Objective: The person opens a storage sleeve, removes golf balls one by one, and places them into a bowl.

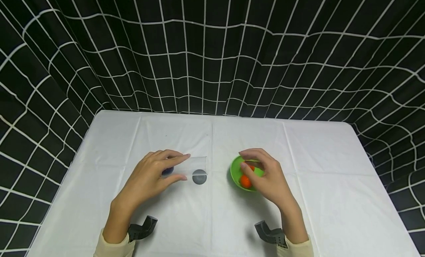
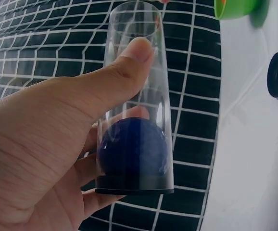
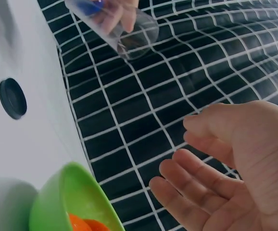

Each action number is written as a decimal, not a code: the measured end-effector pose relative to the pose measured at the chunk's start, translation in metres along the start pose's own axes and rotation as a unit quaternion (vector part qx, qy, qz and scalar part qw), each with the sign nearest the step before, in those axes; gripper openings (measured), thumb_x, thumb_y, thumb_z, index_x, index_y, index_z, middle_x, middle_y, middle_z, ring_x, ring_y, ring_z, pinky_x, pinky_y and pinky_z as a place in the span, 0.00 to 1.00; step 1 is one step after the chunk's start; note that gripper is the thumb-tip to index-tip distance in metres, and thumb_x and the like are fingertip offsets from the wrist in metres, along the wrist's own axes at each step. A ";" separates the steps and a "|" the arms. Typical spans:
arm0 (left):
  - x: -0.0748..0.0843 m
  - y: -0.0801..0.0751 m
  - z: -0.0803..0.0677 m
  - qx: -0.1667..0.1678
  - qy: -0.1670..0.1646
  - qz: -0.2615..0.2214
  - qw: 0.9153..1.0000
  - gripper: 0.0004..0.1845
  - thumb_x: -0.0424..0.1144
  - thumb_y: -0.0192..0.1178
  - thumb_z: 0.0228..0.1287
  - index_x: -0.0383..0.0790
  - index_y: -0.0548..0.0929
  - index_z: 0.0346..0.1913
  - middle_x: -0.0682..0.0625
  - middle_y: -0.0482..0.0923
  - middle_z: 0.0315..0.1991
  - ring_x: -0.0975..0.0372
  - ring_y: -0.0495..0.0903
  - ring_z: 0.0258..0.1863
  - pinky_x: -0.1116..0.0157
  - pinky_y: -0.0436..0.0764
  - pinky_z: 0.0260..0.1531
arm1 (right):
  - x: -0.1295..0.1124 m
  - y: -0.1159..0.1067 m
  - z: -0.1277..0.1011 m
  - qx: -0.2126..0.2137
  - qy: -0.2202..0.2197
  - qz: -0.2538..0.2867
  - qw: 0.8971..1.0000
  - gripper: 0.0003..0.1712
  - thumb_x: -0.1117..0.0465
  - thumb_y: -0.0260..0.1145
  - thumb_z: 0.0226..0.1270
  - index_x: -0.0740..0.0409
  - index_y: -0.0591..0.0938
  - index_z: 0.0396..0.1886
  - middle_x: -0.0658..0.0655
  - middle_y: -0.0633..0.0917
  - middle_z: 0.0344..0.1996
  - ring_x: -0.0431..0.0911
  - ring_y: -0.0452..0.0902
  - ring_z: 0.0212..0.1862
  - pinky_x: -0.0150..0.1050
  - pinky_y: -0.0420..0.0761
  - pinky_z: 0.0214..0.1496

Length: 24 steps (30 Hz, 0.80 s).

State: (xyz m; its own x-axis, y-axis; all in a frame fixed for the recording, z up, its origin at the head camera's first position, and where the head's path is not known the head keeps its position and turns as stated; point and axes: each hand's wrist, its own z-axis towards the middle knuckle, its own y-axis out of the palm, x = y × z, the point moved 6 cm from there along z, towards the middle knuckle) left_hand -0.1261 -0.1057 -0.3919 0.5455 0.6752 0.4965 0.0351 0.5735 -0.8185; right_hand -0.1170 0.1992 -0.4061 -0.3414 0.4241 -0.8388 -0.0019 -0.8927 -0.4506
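While the left hand grips a clear tube sideways, keeping its blue ball inside, the empty right hand hovers loosely over a green bowl of orange balls.
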 end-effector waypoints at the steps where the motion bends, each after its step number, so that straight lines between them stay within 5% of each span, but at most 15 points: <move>1: 0.000 0.000 0.000 0.001 0.000 0.000 1.000 0.29 0.55 0.76 0.61 0.61 0.85 0.67 0.57 0.87 0.56 0.59 0.86 0.55 0.54 0.79 0.63 | 0.000 0.002 0.000 -0.001 0.002 0.007 1.000 0.15 0.71 0.72 0.70 0.59 0.87 0.55 0.61 0.87 0.53 0.48 0.88 0.54 0.29 0.87 0.59; 12: 0.005 -0.002 0.000 0.020 0.028 0.013 0.999 0.29 0.54 0.77 0.60 0.60 0.86 0.66 0.57 0.87 0.53 0.60 0.85 0.54 0.57 0.77 0.61 | 0.003 0.022 0.002 -0.016 0.048 0.062 0.997 0.16 0.68 0.72 0.71 0.54 0.87 0.56 0.53 0.87 0.54 0.46 0.87 0.56 0.31 0.87 0.59; 24: 0.009 -0.005 0.000 0.031 0.040 0.027 0.998 0.29 0.52 0.77 0.60 0.61 0.86 0.66 0.55 0.87 0.54 0.59 0.84 0.55 0.55 0.76 0.60 | -0.004 0.048 0.004 -0.040 0.019 0.129 0.991 0.18 0.74 0.72 0.68 0.65 0.85 0.56 0.64 0.86 0.55 0.44 0.88 0.56 0.34 0.89 0.57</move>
State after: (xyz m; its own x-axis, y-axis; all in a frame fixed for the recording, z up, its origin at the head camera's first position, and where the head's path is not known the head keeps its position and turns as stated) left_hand -0.1216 -0.1023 -0.3832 0.6111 0.6678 0.4250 -0.0473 0.5668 -0.8225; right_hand -0.1198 0.1538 -0.4233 -0.2855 0.1892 -0.9395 0.1560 -0.9581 -0.2404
